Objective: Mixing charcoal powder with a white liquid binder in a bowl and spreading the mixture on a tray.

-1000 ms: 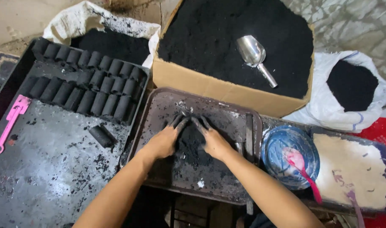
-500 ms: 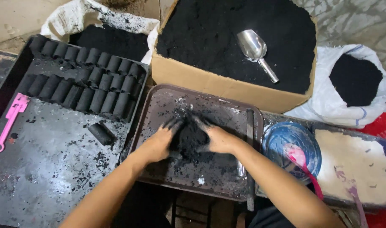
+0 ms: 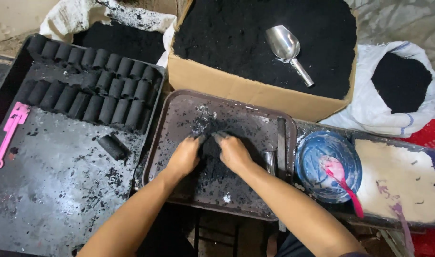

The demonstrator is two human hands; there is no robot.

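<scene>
Currently, left hand (image 3: 185, 156) and right hand (image 3: 234, 152) are cupped together around a black powder mound (image 3: 211, 147) on the brown tray (image 3: 179, 114); two rows of finished black cylinders (image 3: 91, 88) stand left; forming appears unfinished.

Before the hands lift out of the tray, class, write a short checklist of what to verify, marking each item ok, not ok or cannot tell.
1. Both hands on the black powder: left hand and right hand press a heap between them: ok.
2. Heap sits inside the brown tray: ok.
3. Heap is firmly packed: cannot tell.
4. Room on the left tray beside the black rolls: ok.
5. Metal scoop lies in the cardboard box: ok.
6. Fingers clean: not ok, blackened.
</scene>
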